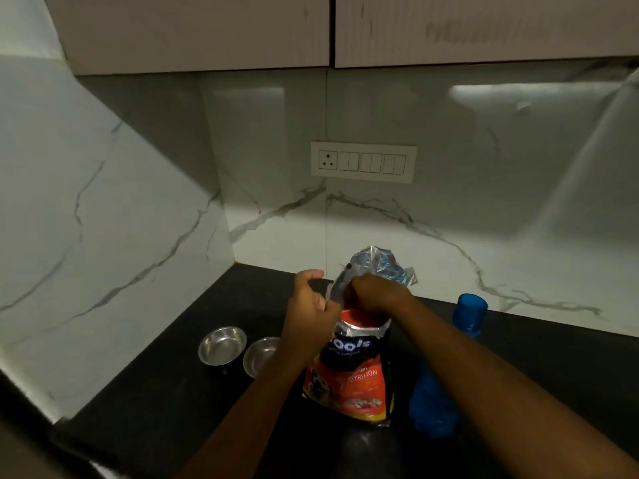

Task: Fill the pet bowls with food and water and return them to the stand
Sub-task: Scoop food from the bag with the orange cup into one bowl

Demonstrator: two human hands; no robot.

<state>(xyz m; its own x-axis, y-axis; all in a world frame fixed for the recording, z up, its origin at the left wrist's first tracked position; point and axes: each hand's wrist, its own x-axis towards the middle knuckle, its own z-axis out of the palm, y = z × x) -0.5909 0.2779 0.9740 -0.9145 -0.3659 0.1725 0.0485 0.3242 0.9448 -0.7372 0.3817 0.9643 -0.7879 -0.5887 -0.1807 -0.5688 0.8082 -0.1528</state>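
Observation:
A red, black and silver pet food bag stands upright on the black counter. My left hand grips the bag's left top edge. My right hand is closed on the open silver top of the bag, fingers partly inside. Two empty steel bowls sit left of the bag: one in full view, the other partly hidden behind my left forearm. A blue bottle stands right of the bag, mostly hidden by my right forearm.
A blue cap or cup shows beyond my right forearm. Marble walls meet at a corner behind the counter, with a switch panel on the back wall. Cabinets hang overhead.

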